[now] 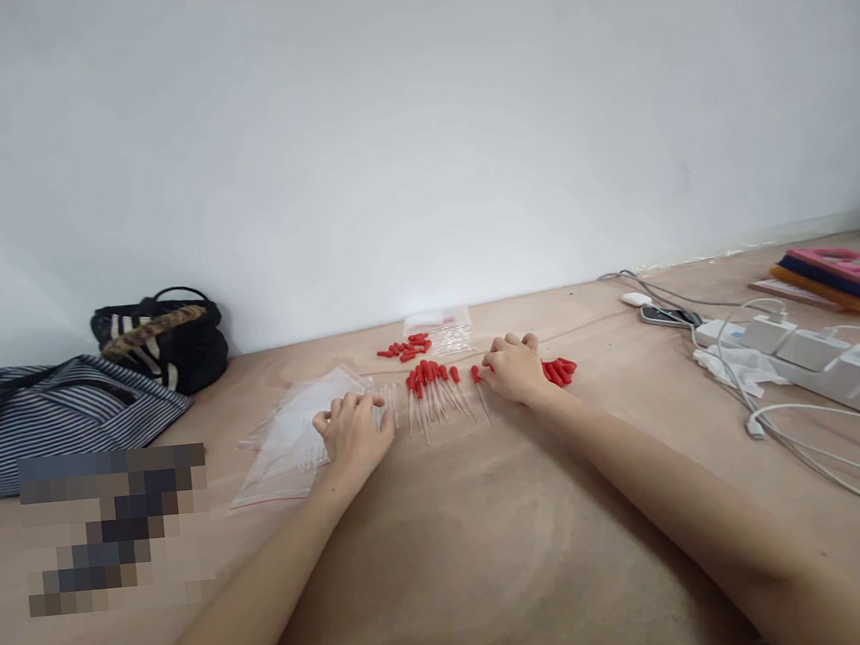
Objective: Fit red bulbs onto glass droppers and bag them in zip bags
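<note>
My left hand [354,429] hovers over or rests at the edge of a clear plastic bag [280,451], with fingers loosely bent and apart. Thin clear tubes [389,398] lie just beyond its fingertips. My right hand [515,363] is curled, with a bit of red rubber bulb [487,371] showing at its left edge; most of its fingertips are hidden. Between the hands lie several droppers [432,388], thin clear stems with red bulbs fanned toward me. One separate dropper [479,388] lies beside my right hand. More red bulbs [559,371] are piled right of that hand.
Loose red bulbs [404,348] and a small clear bag [442,329] lie toward the wall. At left sit a striped bag [69,414] and a black bag [187,344]. White chargers [809,350], cables [809,445], a phone [666,316] and colourful boards [848,276] occupy the right.
</note>
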{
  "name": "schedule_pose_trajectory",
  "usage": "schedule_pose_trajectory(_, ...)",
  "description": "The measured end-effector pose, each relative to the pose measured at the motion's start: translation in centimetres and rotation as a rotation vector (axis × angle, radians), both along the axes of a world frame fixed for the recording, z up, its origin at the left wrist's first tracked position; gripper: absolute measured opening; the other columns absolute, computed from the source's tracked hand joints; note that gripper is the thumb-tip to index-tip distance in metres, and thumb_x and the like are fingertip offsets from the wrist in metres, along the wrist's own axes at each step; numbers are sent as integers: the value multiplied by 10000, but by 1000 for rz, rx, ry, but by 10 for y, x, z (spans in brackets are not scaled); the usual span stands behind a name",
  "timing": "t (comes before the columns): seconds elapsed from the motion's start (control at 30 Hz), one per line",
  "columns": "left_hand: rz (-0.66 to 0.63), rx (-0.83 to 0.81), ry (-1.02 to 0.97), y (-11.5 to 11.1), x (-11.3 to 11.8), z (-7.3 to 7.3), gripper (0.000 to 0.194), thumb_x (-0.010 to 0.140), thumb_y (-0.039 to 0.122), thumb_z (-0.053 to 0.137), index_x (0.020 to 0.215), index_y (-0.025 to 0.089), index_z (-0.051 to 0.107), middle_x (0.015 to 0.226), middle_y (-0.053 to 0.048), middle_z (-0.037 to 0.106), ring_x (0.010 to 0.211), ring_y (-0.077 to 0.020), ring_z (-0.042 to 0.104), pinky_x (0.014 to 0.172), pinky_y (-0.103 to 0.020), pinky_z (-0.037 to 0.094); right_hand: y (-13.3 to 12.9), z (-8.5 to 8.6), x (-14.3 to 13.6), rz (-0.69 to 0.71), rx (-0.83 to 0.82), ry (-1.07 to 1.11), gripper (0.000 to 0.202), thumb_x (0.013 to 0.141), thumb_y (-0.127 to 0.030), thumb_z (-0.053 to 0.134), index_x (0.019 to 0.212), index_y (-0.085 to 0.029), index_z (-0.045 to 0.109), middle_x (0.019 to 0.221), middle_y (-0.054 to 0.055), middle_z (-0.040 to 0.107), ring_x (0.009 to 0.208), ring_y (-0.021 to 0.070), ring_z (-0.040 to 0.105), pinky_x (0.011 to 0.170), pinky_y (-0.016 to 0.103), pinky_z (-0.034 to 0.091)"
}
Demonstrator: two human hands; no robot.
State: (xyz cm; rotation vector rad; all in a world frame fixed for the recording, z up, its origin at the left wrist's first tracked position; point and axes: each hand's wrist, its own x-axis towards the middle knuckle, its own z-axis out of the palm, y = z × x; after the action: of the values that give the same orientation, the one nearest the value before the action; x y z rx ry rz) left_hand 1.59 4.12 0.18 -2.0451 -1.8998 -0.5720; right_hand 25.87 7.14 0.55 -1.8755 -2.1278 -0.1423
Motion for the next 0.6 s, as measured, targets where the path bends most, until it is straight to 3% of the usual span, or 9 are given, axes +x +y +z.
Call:
schedule_pose_trajectory(0.23,44,-129,131,36,19,9,278,755,344,452,735,181,676,918,-138,603,932,-308,474,775,-433,265,-4,-6,-1,26,10,-163,247,788,-248,457,838,-155,680,967,159,588,965,287,407,821,448,207)
schedule_pose_trajectory(0.43,48,-178,176,44,32,8,221,722,242,495,735,123,681,868,-184,624,917,-335,487,777,-438,257,-3,-12,-2,38,10,-180,278,755,-81,413,903,-149,638,939,146,613,958,271,420,839,442,198)
schedule_pose_trajectory(0.6,80,-240,144,46,36,14,289,778,300,456,734,119,678,870,-191,632,906,-344,506,753,-437,279,-5,-12,-3,42,37,-177,280,759,-59,424,947,-149,612,984,144,599,997,273,408,883,445,155)
